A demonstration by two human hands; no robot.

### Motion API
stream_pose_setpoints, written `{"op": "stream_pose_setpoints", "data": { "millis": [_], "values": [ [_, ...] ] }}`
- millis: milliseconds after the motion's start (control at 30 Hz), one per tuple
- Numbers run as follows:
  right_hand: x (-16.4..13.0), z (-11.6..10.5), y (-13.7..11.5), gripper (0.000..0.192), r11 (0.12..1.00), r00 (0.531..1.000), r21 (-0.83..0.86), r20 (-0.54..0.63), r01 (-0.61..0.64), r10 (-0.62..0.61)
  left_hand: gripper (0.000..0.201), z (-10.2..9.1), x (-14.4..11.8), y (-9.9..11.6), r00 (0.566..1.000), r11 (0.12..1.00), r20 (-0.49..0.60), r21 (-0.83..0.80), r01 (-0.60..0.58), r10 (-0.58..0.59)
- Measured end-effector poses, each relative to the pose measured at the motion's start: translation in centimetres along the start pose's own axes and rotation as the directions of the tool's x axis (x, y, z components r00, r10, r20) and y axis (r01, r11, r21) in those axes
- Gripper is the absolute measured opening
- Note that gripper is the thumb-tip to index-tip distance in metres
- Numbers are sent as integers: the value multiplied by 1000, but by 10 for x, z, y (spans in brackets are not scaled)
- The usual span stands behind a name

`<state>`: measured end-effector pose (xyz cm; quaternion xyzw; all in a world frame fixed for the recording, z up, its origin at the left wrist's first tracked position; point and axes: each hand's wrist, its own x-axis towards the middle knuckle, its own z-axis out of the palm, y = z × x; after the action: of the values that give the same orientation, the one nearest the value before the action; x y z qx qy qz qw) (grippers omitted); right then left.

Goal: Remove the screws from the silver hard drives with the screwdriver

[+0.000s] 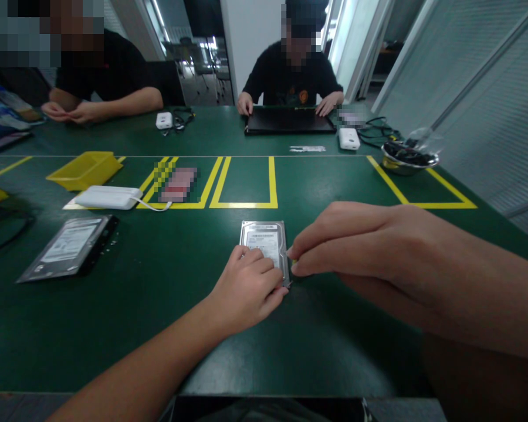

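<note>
A small silver hard drive [264, 234] with a white label lies flat on the green table, straight ahead of me. My left hand [250, 287] is closed over its near half, fingers curled on the label and thumb at the near right corner. Just off the drive's right edge is my right hand [361, 252], its thumb and fingertips pinched together. A speck of yellow shows at those fingertips, too small to name. The near part of the drive is hidden under my left hand.
A larger hard drive [70, 246] lies left, with small bits beside it. Behind it are a yellow bin [85, 170] and a white power bank [110, 197] cabled to a phone [179, 184]. A metal bowl [409, 161] stands back right. Two people sit opposite, one holding a black laptop [290, 120].
</note>
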<state>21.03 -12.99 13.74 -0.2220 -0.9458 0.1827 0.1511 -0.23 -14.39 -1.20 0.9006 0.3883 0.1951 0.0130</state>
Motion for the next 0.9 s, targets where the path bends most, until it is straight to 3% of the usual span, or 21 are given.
{"op": "stream_pose_setpoints", "data": {
  "millis": [900],
  "values": [
    [-4, -5, 4, 31, 1000, 998, 21, 63, -17, 15, 19, 0, -1, 0, 1000, 1000, 14, -15, 0, 0]
  ]
}}
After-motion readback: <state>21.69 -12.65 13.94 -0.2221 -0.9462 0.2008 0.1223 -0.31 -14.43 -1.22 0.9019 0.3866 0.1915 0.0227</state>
